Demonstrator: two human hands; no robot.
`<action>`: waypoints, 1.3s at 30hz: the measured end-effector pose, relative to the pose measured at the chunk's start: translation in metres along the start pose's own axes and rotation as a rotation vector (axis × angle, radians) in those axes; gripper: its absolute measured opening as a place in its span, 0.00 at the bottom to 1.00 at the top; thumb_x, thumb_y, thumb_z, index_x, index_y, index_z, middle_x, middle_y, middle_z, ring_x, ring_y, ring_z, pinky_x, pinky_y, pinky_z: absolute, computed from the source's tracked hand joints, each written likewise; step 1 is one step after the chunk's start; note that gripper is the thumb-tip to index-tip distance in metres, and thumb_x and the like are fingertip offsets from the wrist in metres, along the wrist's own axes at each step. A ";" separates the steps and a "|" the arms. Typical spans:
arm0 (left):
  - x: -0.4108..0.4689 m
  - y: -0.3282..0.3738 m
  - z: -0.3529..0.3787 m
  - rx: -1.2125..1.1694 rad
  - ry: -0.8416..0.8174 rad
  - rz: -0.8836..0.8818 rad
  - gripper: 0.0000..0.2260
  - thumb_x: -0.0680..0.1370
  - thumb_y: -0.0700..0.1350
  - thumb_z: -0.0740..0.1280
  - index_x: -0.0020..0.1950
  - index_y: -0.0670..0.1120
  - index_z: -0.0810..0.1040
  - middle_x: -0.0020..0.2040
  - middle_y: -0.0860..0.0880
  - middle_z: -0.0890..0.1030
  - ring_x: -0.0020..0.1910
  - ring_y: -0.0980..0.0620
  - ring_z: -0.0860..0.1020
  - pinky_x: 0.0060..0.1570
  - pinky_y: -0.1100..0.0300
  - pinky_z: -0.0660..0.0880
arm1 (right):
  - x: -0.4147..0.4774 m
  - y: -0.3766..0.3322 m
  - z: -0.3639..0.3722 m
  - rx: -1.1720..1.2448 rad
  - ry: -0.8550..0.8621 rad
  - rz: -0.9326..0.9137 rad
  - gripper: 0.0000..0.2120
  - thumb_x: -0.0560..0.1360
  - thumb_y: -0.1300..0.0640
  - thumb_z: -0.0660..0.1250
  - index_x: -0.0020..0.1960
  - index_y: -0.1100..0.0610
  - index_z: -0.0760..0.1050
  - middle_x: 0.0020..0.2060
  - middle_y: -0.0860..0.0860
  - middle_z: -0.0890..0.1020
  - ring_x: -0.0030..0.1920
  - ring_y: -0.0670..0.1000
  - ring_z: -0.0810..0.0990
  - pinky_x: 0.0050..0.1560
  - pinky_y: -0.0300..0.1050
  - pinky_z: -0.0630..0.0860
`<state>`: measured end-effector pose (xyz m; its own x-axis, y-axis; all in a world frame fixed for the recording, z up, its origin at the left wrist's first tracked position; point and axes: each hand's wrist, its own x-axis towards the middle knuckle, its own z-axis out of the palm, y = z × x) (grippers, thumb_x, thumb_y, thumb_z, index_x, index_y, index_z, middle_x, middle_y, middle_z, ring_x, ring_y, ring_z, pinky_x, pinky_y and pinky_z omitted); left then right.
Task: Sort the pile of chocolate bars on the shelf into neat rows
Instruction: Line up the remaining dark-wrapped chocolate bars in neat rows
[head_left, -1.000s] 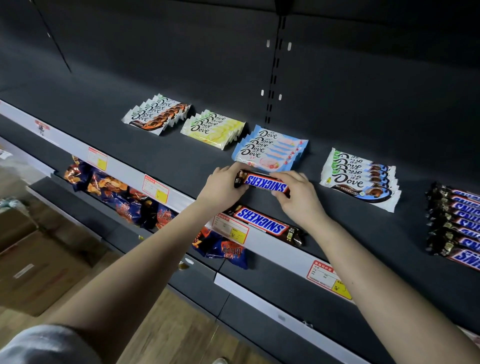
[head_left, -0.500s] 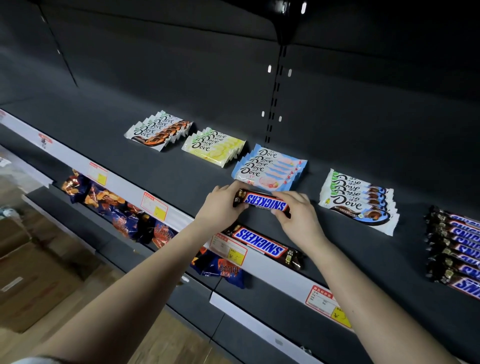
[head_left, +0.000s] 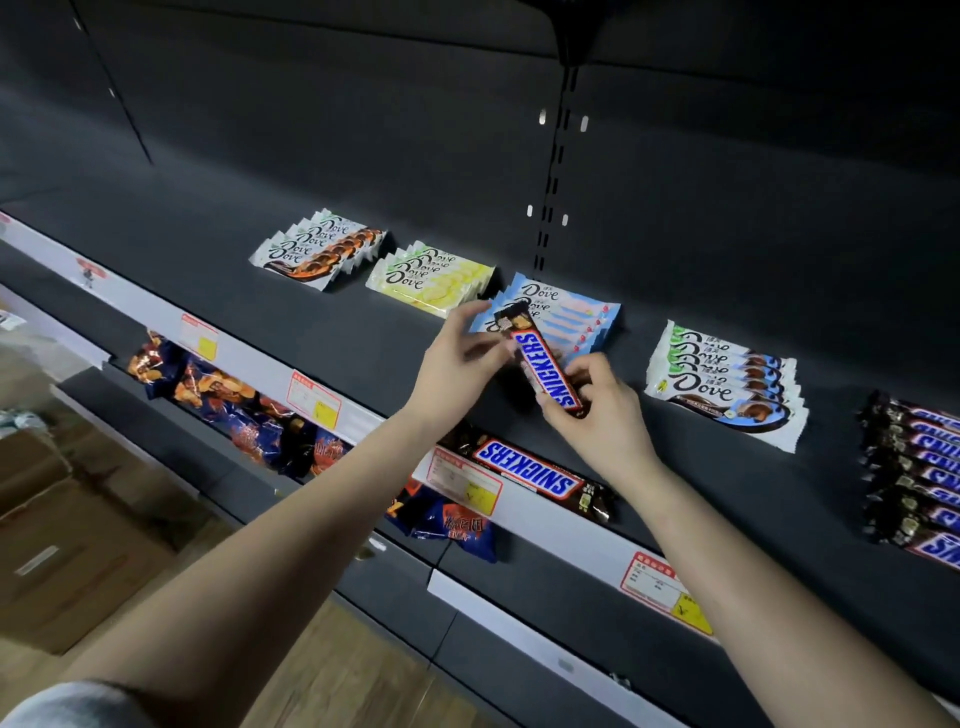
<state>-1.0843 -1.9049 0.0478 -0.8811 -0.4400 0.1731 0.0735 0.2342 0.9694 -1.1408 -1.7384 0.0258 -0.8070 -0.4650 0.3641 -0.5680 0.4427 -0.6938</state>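
Snickers bar (head_left: 545, 370) sits in your two hands above the shelf (head_left: 260, 291), in front of the blue Dove stack (head_left: 566, 317). Your right hand (head_left: 597, 415) pinches its near, lower end; your left hand (head_left: 462, 358) has its fingers loosely at the far, upper end, and blur keeps you from telling whether they grip or only touch. Its long axis now runs away from you, from lower right up to upper left, tilted off the shelf.

The Snickers row (head_left: 919, 467) lies well off to your right, beyond the white Dove stack (head_left: 727, 379), so your right hand is the nearer one for the carry. Bars in that row lie roughly crosswise with their logos reading sideways, so you will likely need to turn the bar again before setting it down.

A second loose Snickers bar (head_left: 530, 470) rests at the shelf's front lip just below your hands.

Half a second ago you held the bar level and crosswise between both hands; since then you have swung it nearly end-on and lifted it slightly.
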 end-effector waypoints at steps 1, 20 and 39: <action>0.001 0.003 0.006 -0.061 -0.018 -0.022 0.22 0.73 0.48 0.71 0.64 0.53 0.67 0.51 0.53 0.82 0.53 0.59 0.79 0.61 0.53 0.72 | 0.000 -0.002 0.000 0.023 0.029 0.002 0.18 0.69 0.53 0.73 0.51 0.55 0.68 0.44 0.45 0.78 0.41 0.43 0.78 0.38 0.28 0.71; 0.027 0.032 0.102 0.319 -0.532 0.341 0.10 0.77 0.43 0.66 0.58 0.48 0.79 0.52 0.51 0.83 0.53 0.54 0.79 0.56 0.58 0.73 | -0.018 0.027 -0.075 -0.654 0.247 -0.157 0.25 0.69 0.63 0.62 0.66 0.57 0.71 0.63 0.54 0.74 0.70 0.56 0.61 0.69 0.63 0.59; -0.048 0.057 0.272 0.206 -0.831 0.454 0.09 0.72 0.46 0.73 0.51 0.49 0.81 0.50 0.55 0.82 0.49 0.62 0.76 0.46 0.81 0.64 | -0.169 0.087 -0.212 -0.681 0.422 0.477 0.18 0.72 0.59 0.70 0.61 0.57 0.75 0.58 0.54 0.75 0.60 0.56 0.68 0.58 0.44 0.66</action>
<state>-1.1653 -1.6349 0.0473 -0.8437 0.4646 0.2688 0.4750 0.4131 0.7770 -1.0882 -1.4581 0.0355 -0.8953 0.1404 0.4227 -0.0254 0.9314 -0.3631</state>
